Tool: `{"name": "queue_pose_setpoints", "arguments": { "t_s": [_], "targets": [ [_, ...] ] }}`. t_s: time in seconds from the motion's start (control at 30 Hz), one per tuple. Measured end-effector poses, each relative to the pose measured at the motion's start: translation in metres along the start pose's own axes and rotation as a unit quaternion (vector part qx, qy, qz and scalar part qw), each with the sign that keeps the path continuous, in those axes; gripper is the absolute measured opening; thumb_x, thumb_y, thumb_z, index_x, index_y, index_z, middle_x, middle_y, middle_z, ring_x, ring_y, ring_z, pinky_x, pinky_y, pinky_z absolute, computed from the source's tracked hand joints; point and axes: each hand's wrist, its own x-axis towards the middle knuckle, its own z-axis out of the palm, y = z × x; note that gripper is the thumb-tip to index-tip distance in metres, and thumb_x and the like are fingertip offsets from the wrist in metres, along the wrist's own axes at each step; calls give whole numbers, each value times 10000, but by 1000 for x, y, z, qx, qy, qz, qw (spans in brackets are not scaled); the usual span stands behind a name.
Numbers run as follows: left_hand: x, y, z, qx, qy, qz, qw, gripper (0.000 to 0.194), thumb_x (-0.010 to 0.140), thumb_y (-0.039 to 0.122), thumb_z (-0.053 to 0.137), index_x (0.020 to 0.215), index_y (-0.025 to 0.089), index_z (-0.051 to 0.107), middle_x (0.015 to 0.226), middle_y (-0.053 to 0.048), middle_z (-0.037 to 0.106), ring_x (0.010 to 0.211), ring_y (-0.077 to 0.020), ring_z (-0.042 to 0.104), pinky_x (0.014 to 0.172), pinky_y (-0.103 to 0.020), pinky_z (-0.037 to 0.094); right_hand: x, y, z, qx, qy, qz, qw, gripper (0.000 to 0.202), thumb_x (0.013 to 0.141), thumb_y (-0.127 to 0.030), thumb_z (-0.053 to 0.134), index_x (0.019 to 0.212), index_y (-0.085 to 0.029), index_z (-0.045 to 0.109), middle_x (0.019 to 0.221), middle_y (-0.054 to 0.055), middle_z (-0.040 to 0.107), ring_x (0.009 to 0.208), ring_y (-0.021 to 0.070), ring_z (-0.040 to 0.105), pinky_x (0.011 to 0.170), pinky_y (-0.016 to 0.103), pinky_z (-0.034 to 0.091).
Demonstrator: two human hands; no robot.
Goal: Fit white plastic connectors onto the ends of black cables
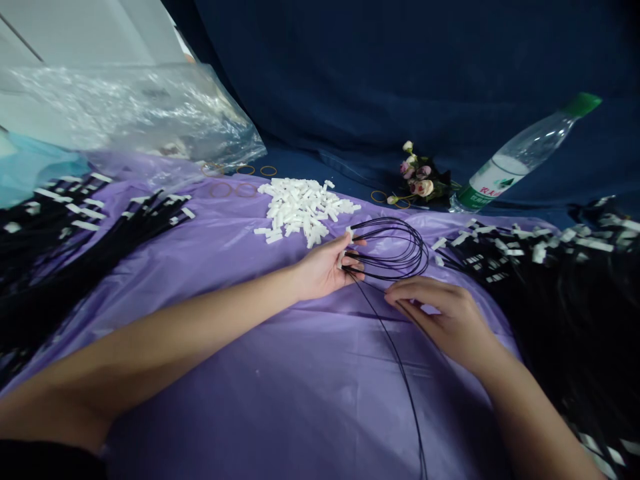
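My left hand [327, 267] grips a white connector [342, 259] from which several thin black wires [395, 247] loop out to the right and curve back to a second white piece at the fingertips. To the right, my right hand [443, 310] has thumb and fingers pinched on a thin black wire that runs from the left hand. Another long black wire [400, 367] hangs from the left hand down over the purple cover. Just beyond the left hand is a pile of small white connectors [300, 205].
Bundles of black wires with white ends lie at the left [95, 260] and right [550, 300]. A plastic bottle [505, 170] leans beside small artificial flowers [417, 177]. Rubber bands [269, 171] and a clear plastic bag [165, 113] are behind, on purple and blue cloth.
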Motion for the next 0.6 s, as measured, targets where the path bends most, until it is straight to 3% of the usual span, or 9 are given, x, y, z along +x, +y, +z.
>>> {"name": "queue_pose_setpoints", "arguments": {
  "t_s": [0.1, 0.2, 0.27, 0.37, 0.4, 0.47, 0.53, 0.6],
  "targets": [
    [0, -1, 0, 8, -2, 6, 1000, 311, 864, 434, 572, 877, 129, 630, 529, 39, 377, 536, -94, 445, 612, -263, 474, 0, 1, -2, 69, 55, 58, 994, 123, 854, -183, 618, 930, -227, 704, 836, 19, 696, 692, 127, 658, 581, 229, 531],
    [0, -1, 0, 24, 5, 13, 1000, 303, 892, 423, 528, 876, 136, 624, 549, 15, 445, 545, -105, 484, 643, -290, 494, 2, 0, 0, 186, 171, 110, 961, 99, 851, -217, 630, 898, -222, 718, 756, 9, 668, 560, 115, 623, 487, 242, 524],
    [-1, -1, 1, 38, 15, 18, 999, 295, 905, 411, 508, 883, 139, 620, 588, -14, 512, 571, -121, 528, 654, -305, 501, 4, 0, -1, 259, 283, 120, 916, 86, 844, -242, 642, 806, -217, 715, 798, 10, 655, 594, 124, 631, 502, 265, 541],
    [-2, -1, 3, 60, 19, 28, 998, 298, 899, 417, 517, 899, 137, 620, 635, -40, 566, 605, -141, 569, 659, -320, 505, 7, -2, -12, 373, 414, 141, 818, 117, 839, -278, 654, 731, -245, 684, 853, -19, 624, 732, 119, 648, 645, 275, 571],
    [-3, -1, 3, 66, 14, 31, 997, 301, 892, 423, 528, 904, 137, 621, 638, -39, 569, 607, -143, 574, 658, -324, 505, 8, -2, -17, 410, 429, 156, 789, 114, 850, -301, 645, 747, -266, 681, 819, -32, 609, 724, 96, 636, 663, 248, 561],
    [-3, -3, 3, 81, -1, 34, 996, 305, 879, 433, 547, 906, 139, 623, 639, -31, 566, 601, -142, 575, 660, -335, 506, 8, -4, -25, 466, 417, 180, 760, 148, 875, -392, 601, 788, -301, 679, 702, -46, 565, 554, 41, 540, 508, 160, 483],
    [-3, -4, 2, 96, -16, 39, 994, 298, 867, 435, 564, 905, 144, 619, 681, -28, 577, 597, -137, 575, 676, -355, 510, 7, -5, -27, 476, 382, 180, 771, 130, 860, -432, 610, 847, -323, 680, 613, -61, 522, 400, 31, 375, 336, 157, 327],
    [-4, -5, 3, 109, -28, 46, 993, 287, 846, 433, 598, 912, 154, 614, 746, -25, 590, 599, -129, 573, 704, -380, 512, 5, -8, -20, 434, 349, 174, 812, 105, 806, -390, 685, 884, -319, 682, 575, -70, 530, 345, 42, 314, 289, 196, 250]
  ]
}}
